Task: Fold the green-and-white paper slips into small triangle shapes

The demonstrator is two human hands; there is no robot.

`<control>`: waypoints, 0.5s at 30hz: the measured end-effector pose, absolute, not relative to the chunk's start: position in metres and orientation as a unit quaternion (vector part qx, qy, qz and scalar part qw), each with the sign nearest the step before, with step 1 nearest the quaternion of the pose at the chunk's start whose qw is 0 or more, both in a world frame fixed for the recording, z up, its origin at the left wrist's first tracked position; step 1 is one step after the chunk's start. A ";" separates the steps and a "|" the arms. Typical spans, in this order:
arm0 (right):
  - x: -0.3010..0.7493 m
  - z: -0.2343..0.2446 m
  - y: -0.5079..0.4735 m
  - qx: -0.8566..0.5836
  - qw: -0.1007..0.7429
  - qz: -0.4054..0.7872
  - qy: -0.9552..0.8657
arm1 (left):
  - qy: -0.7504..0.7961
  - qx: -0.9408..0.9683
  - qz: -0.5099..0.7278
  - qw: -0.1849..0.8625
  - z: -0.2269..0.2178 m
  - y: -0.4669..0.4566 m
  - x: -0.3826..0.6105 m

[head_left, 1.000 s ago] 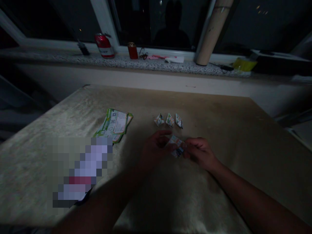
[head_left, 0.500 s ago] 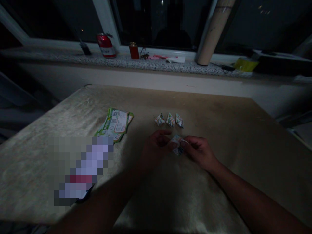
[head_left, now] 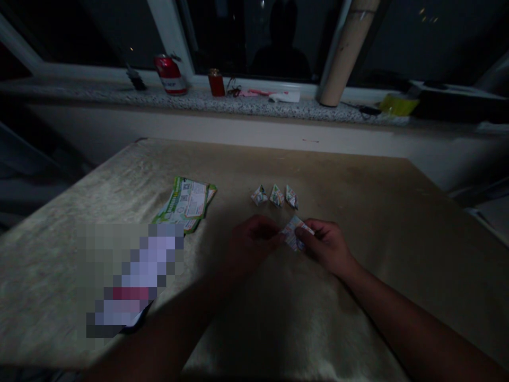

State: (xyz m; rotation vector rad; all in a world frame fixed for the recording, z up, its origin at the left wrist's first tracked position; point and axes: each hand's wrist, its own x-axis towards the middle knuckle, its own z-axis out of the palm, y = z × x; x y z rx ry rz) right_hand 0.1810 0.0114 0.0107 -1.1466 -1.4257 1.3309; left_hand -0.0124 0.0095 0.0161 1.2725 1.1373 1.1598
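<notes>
My right hand [head_left: 328, 244] pinches a small folded paper square [head_left: 293, 227], its thumb lying across the printed face. At the square's left corner, my left hand [head_left: 256, 236] has curled fingers, thumb and fingertips closed on that corner in dim light. Just beyond the hands, three small folded paper pieces stand in a row: a left one [head_left: 259, 196], a middle one [head_left: 277, 196] and a right one [head_left: 291, 197]. They carry the same kind of colourful print.
Green-and-white printed sheets [head_left: 191, 199] lie on the left of the cloth-covered table [head_left: 350, 185]. Nearer me is a phone-like device [head_left: 147, 270] with a blurred screen. A red can [head_left: 170, 75], a small red bottle [head_left: 217, 83] and a cardboard tube [head_left: 344, 58] stand on the windowsill [head_left: 191, 103].
The folded paper has been turned and now shows a flatter, lighter face. My left thumb has drawn back from its middle to the left corner, while my right hand keeps hold.
</notes>
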 end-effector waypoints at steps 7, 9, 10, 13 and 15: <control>0.178 0.014 0.011 -0.436 0.409 0.532 -0.600 | 0.489 0.554 0.472 0.481 0.023 0.004 -0.012; 0.178 0.014 0.012 -0.433 0.401 0.532 -0.607 | 0.487 0.545 0.479 0.487 0.022 0.005 -0.011; 0.179 0.014 0.012 -0.432 0.400 0.532 -0.609 | 0.488 0.539 0.482 0.489 0.022 0.005 -0.011; 0.179 0.011 0.012 -0.435 0.396 0.531 -0.610 | 0.485 0.531 0.479 0.503 0.018 0.006 -0.010; 0.180 0.011 0.011 -0.434 0.398 0.528 -0.612 | 0.482 0.524 0.478 0.515 0.017 0.006 -0.009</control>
